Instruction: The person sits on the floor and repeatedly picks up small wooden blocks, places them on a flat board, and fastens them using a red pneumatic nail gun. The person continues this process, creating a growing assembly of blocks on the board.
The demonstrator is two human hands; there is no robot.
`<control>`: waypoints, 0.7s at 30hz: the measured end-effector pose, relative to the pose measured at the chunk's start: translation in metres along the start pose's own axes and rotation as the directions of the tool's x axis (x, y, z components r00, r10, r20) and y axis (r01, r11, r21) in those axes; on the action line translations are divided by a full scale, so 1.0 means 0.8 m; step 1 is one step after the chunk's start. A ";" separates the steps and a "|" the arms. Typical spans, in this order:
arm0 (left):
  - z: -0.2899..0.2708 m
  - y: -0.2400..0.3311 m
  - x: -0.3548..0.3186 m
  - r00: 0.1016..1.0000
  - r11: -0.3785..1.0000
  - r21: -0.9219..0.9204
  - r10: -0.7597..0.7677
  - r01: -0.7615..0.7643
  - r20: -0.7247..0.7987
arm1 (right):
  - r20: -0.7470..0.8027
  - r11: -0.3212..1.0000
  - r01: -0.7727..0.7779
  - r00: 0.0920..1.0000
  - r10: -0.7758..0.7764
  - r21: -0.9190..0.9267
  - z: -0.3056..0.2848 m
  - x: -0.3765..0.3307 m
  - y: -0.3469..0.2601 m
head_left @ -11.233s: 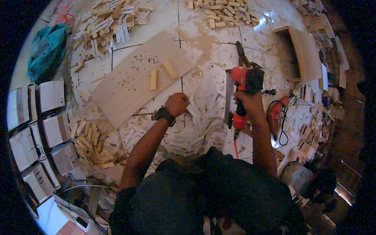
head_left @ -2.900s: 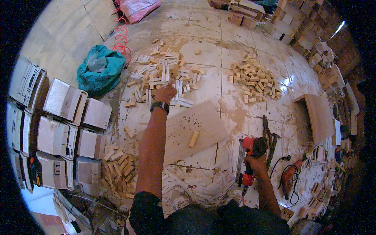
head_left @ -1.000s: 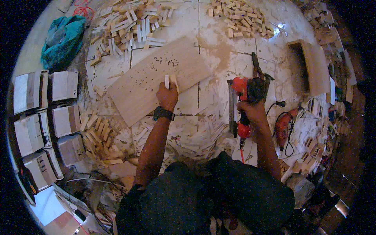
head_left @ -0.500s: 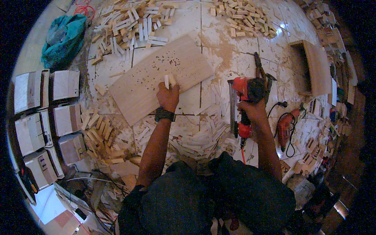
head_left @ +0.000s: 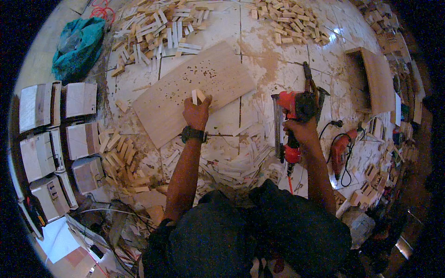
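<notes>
My left hand (head_left: 196, 115), with a dark watch on its wrist, is closed around two small wood blocks (head_left: 198, 96). The blocks stick up past my fingers and splay apart in a V. Beneath them a flat rectangular wooden board (head_left: 157, 111) lies aslant on the floor, strewn with small dark specks. To the right, my right hand (head_left: 302, 130) grips the handle of a red and black air nailer (head_left: 295, 105). A red hose runs from the nailer's lower end toward my legs. My fingers partly hide its handle.
Heaps of small wood blocks (head_left: 296, 21) lie ahead. Thin offcuts (head_left: 232, 162) litter the floor before my knees. At right are an open wooden box (head_left: 378, 83) and a corded red power tool (head_left: 340, 150). Box-like wooden pieces (head_left: 37, 157) stand at left, near a green sack (head_left: 79, 51).
My left hand has turned slightly, and the two blocks in it now spread apart in a V. My right hand keeps its grip on the nailer. The whole view has shifted a little.
</notes>
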State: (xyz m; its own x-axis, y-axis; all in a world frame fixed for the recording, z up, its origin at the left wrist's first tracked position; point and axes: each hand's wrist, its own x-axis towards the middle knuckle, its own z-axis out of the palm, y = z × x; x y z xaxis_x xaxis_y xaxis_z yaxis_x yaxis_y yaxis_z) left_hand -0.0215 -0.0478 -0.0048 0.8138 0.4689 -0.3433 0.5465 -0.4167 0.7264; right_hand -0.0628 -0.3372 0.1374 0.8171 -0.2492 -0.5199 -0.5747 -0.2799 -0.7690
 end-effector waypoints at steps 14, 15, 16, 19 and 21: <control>0.042 0.013 -0.009 0.988 0.996 -0.089 0.042 -0.028 0.151 | 0.056 0.996 0.072 0.996 -0.070 -0.050 0.010 0.006 -0.001; 0.036 0.012 -0.007 0.988 0.989 -0.136 0.080 -0.063 0.129 | 0.070 0.994 0.096 0.993 -0.093 -0.053 0.012 0.006 -0.002; 0.027 0.010 -0.005 0.984 0.976 -0.192 0.125 -0.098 0.130 | 0.084 0.991 0.118 0.990 -0.114 -0.056 0.013 0.007 -0.003; 0.011 0.015 -0.006 0.973 0.985 -0.030 0.172 -0.170 0.154 | 0.100 0.996 0.086 0.992 -0.083 -0.029 0.016 0.006 -0.007; 0.013 0.025 -0.008 0.971 0.980 0.049 0.182 -0.192 0.152 | 0.103 0.997 0.059 0.993 -0.054 -0.042 0.021 0.007 -0.009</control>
State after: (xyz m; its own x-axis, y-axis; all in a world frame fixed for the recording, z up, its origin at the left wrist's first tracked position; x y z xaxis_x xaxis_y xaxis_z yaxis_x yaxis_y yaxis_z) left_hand -0.0142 -0.0670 0.0058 0.9203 0.2608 -0.2918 0.3894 -0.5368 0.7485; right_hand -0.0534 -0.3213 0.1339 0.8475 -0.1372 -0.5127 -0.5269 -0.3329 -0.7820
